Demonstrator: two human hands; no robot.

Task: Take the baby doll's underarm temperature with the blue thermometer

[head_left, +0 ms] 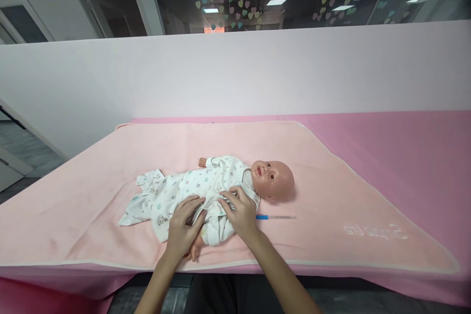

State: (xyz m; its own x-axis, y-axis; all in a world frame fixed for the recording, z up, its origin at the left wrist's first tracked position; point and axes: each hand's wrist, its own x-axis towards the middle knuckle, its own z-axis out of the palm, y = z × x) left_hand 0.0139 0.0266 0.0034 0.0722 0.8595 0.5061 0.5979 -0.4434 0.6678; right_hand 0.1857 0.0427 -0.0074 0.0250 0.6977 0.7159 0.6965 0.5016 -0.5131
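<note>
Bald plastic baby doll (274, 180) is laid on its back on the peach fabric blanket (316, 250) with white edging, spread over the pink-covered table (415, 157). Head is pointed right, legs of the white printed cotton-look outfit (195, 184) left. Crosswise layout presumably picked so the whole front can be reached by 2 hands. Blanket probably serves as padding.

Left hand (182, 225) is placed at the outfit's near side, thumb and fingers curved, a gap seen between them; whether cloth is gripped cannot be told. Doll's small plastic near hand (195, 250) is seen right below it.

Right hand (240, 212) is set at the chest, thumb and index tips brought near each other at the fabric; a pinch can't be confirmed. The 2 hands are placed near each other, likely so the cloth between can be managed from 2 sides.

Slim clear stick with a blue end (275, 217) is placed on the blanket beside the right wrist, held by neither hand; probably parked there for reach.
</note>
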